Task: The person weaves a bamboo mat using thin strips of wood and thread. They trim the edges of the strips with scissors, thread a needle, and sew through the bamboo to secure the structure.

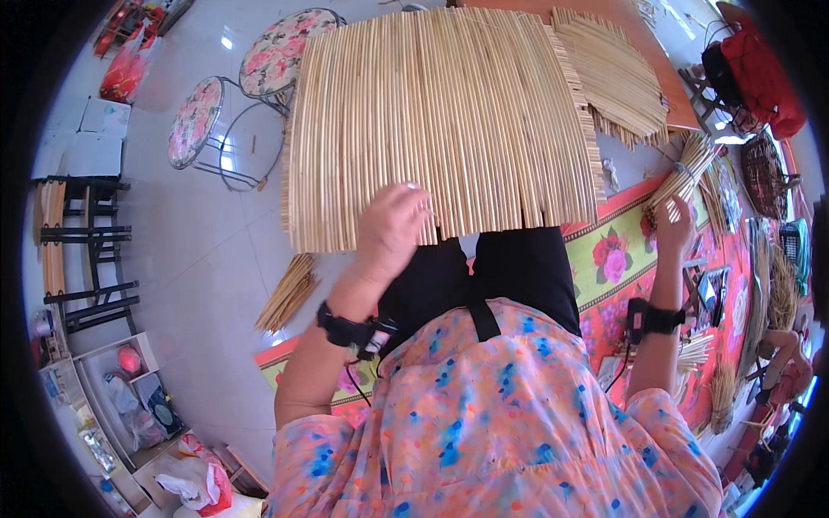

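A large mat of pale straight reed sticks lies in front of me, above my black-trousered legs. My left hand is over its near edge, left of middle, with fingertips pinched; what is between them is too small to make out. Off to the right, my right hand has its fingers closed on the lower end of a tied bundle of sticks. A second stick piece rests on the orange board behind the mat. Loose sticks lie on the floor at left.
Two flowered round stools stand at back left. Folded racks and storage boxes line the left side. A floral runner crosses beneath me. Baskets, a red bag and straw bundles are at right.
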Available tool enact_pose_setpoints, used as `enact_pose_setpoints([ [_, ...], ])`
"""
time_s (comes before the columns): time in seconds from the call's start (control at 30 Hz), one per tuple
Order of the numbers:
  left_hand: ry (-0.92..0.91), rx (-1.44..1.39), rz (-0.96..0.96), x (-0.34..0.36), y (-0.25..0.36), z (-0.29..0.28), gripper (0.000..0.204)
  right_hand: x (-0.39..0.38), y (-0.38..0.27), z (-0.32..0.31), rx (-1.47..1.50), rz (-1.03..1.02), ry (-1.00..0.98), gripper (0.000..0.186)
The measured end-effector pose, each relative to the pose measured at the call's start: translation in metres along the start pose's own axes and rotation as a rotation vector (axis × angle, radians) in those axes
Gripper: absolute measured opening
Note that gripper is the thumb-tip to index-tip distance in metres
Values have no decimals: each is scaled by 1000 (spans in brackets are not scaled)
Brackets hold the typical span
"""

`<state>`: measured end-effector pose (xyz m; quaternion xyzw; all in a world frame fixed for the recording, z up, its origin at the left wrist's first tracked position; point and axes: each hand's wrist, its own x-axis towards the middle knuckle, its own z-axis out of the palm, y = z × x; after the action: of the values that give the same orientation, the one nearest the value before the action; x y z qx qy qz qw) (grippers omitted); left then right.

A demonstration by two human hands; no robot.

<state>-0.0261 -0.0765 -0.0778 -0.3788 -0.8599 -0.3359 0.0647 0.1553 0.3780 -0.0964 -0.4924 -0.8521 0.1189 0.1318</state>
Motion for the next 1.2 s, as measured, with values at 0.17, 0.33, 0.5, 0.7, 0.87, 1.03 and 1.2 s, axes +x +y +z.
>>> enact_pose_setpoints([
  [0.17,-38,46,61,5,-21,-14,17,9,24,9,-334,65,289,70],
  [0.33,-200,15,108,14,-3,-7,22,-10,-44,5,7,-443,480,59],
  [0.5,-211,160,54,5,15,19,25,-89,-151,18,553,-810,-141,41],
  [0.7,-145,4,-145,14,14,29,10,-152,-212,52,450,-1065,-377,48],
  [0.87,-338,-79,-308,27,7,19,13,-171,-222,62,308,-1037,-439,57],
  [1.03,-513,75,-233,35,-1,10,16,-179,-219,72,254,-1031,-421,60],
  [1.2,-588,112,-136,54,-3,-20,17,-175,-219,71,261,-1022,-453,61],
])
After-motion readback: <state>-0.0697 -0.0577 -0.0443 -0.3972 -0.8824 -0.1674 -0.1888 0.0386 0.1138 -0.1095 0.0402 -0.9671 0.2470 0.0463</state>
